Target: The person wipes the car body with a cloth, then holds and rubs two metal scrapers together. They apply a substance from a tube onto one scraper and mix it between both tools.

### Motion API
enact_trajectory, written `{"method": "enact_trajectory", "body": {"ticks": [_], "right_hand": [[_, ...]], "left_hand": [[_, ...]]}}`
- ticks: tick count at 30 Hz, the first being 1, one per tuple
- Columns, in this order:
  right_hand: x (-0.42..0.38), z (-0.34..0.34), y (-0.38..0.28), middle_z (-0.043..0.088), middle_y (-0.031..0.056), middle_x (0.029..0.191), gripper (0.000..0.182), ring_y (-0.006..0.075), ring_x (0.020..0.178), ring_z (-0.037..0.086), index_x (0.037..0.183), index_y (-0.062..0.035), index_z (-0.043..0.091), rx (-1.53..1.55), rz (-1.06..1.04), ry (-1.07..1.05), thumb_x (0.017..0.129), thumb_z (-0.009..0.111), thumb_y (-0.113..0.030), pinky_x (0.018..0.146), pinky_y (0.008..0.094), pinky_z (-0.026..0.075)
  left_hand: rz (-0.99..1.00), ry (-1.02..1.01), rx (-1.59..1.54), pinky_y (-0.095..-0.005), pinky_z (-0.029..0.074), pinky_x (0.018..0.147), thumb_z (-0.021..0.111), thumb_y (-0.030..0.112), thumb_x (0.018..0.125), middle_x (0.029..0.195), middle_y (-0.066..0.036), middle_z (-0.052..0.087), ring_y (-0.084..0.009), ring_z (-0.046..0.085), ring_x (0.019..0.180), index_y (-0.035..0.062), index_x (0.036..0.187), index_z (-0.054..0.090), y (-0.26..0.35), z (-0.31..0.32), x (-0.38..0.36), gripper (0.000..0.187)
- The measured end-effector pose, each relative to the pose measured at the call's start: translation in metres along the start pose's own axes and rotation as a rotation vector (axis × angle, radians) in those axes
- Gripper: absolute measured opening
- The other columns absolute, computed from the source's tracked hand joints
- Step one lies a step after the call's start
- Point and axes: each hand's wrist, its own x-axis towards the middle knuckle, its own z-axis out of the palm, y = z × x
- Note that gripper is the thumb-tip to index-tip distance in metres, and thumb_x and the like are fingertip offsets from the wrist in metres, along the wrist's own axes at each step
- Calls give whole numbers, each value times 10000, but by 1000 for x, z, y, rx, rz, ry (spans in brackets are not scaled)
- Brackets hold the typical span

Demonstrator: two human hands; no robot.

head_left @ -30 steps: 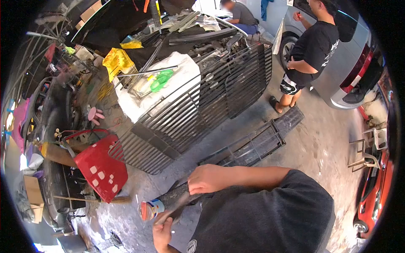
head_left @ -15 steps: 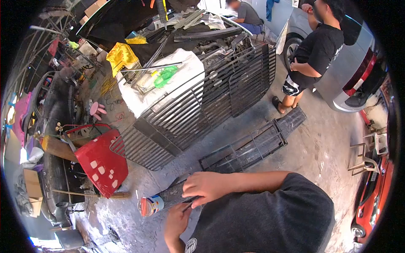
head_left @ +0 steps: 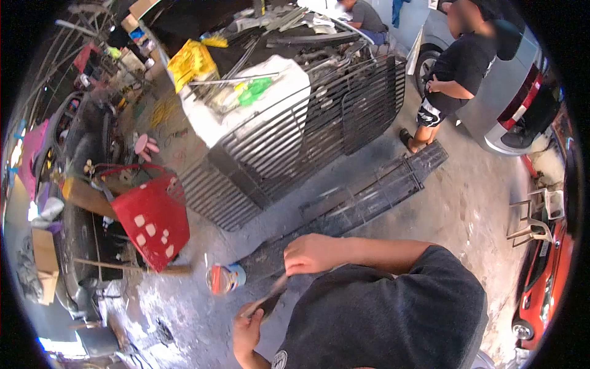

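My right hand (head_left: 312, 253) is curled over the edge of a long dark grille strip (head_left: 265, 259) lying on the concrete floor and grips it. Lower down, my left hand (head_left: 246, 332) is shut on a thin dark brush-like tool (head_left: 269, 301), whose tip points up toward my right hand. An open small paint can (head_left: 225, 278) with a reddish top stands on the floor just left of the strip. It is close to both hands but touches neither.
A large black metal grille (head_left: 289, 147) leans on a cluttered pile. A second flat grille (head_left: 375, 194) lies on the floor. A red plastic chair (head_left: 153, 218) lies tipped at the left. A person in black (head_left: 458, 74) stands by a silver car (head_left: 522, 92).
My left hand has dropped lower and now holds the tool angled up. My right hand has shifted slightly right along the strip. The view has tilted a little.
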Motion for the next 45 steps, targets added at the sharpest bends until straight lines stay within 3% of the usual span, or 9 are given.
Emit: {"method": "enact_trajectory", "body": {"ticks": [9, 15, 18, 24, 28, 30, 32, 42, 45], "right_hand": [[-56, 180, 54, 641, 135, 946, 285, 351, 951, 631, 938, -62, 646, -120, 599, -136, 946, 560, -334, 810, 436, 504], [-254, 300, 155, 673, 183, 945, 302, 407, 923, 641, 865, -50, 648, -386, 757, -440, 921, 613, -345, 770, 497, 502], [-326, 322, 158, 702, 193, 933, 297, 391, 914, 666, 895, -62, 687, 47, 1392, -326, 861, 673, -357, 762, 484, 522], [-270, 311, 156, 709, 179, 911, 281, 374, 852, 674, 959, -77, 716, -305, 1083, -780, 868, 653, -335, 742, 471, 527], [-204, 350, 226, 683, 207, 872, 243, 392, 811, 656, 952, -73, 709, -509, 374, -834, 887, 576, -265, 719, 497, 503], [-122, 374, 235, 691, 194, 886, 236, 392, 838, 659, 951, -71, 702, -288, 870, -669, 896, 567, -256, 741, 485, 507], [-41, 386, 212, 697, 181, 893, 225, 381, 856, 667, 932, -64, 690, -183, 902, -291, 901, 557, -243, 752, 466, 511], [156, 508, 250, 706, 162, 965, 217, 321, 853, 685, 1040, -39, 666, 56, 789, -74, 888, 558, -150, 762, 417, 536], [173, 541, 260, 694, 107, 933, 258, 225, 837, 678, 1122, -29, 630, 234, 1065, 35, 898, 547, -128, 742, 360, 543]], "left_hand": [[-78, 281, -52, -283, 484, 852, 606, 100, 963, 990, -65, 708, -144, 621, 932, -43, 1129, 671, -128, -108, -112, 229], [10, 377, -229, -292, 465, 866, 598, 123, 976, 1022, -65, 687, -134, 587, 960, -60, 1142, 652, -158, -137, -166, 253], [-24, 467, -301, -291, 443, 898, 591, 134, 987, 1053, -48, 668, -133, 568, 996, -59, 1159, 641, -173, -154, -191, 264], [-58, 811, -590, -297, 415, 940, 631, 204, 982, 1124, -52, 662, -142, 572, 1026, -50, 1189, 623, -231, -162, -234, 328], [-32, 954, -670, -342, 427, 989, 687, 216, 942, 1201, -105, 634, -175, 584, 1083, -31, 1232, 566, -251, -171, -230, 399], [-73, 984, -673, -340, 429, 989, 698, 237, 934, 1192, -103, 640, -177, 587, 1076, -35, 1240, 565, -249, -180, -224, 430], [-101, 1002, -680, -330, 421, 988, 717, 281, 922, 1175, -94, 652, -174, 590, 1063, -43, 1242, 568, -247, -197, -211, 479], [-239, 718, -1038, -402, 486, 977, 643, 349, 931, 1247, -134, 610, -276, 609, 1123, -14, 1371, 481, -314, -263, -65, 593], [-353, 495, -1095, -406, 489, 975, 621, 350, 944, 1252, -144, 612, -278, 604, 1141, -9, 1369, 486, -364, -263, 13, 572]]}}
